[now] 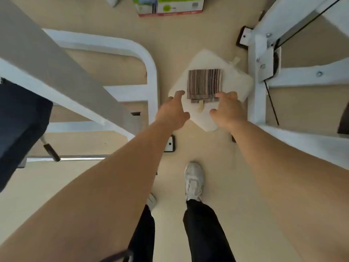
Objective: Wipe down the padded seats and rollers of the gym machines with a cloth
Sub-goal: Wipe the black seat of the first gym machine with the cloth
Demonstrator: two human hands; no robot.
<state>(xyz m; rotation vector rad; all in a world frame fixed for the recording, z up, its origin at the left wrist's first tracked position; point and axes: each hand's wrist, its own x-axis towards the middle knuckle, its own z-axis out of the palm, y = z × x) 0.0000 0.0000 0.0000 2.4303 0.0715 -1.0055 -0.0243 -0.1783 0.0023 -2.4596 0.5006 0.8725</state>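
Note:
A folded striped cloth (204,83) in brown and grey lies on a cream square cushion (234,82) on the floor between two white machine frames. My left hand (172,111) reaches over the cushion's left corner, fingers spread, just left of the cloth's near edge. My right hand (227,108) is over the cushion's near side, its fingertips at the cloth's near right corner. Neither hand holds anything. A dark padded seat (18,125) shows at the left edge.
White steel frames stand to the left (149,65) and right (256,91), with a black cable (272,104) on the right one. A chrome bar (75,158) lies low left. A printed box (170,6) is at the top. My shoes (194,180) stand on beige floor.

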